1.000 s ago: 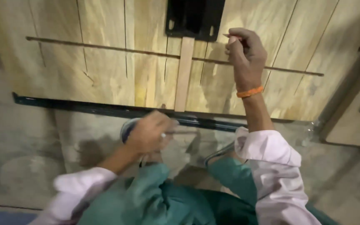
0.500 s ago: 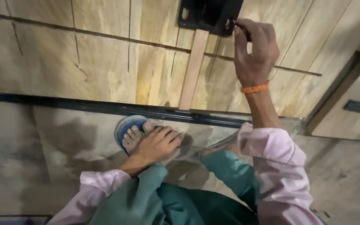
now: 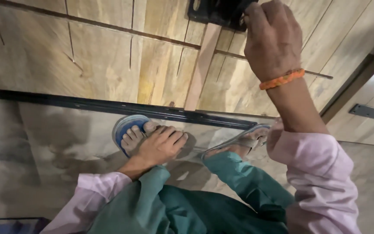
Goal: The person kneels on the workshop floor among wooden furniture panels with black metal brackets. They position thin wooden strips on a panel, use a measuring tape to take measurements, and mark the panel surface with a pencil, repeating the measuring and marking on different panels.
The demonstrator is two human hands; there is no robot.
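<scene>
Right hand grips black bracket (on wood panel); left hand on foot.

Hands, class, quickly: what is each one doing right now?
Left hand: open, resting flat on the foot.
Right hand: closed on the black bracket.

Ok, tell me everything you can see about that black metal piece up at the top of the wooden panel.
The black metal bracket sits at the top edge of the view, cut off by the frame, so only its lower part shows. It looks like dark, flat metal with a slot-like opening near its left end. It lies against the wooden panel, directly above a pale upright wooden strip that runs down to the black rail. The right hand, wearing an orange wristband, grips its right end.
</scene>
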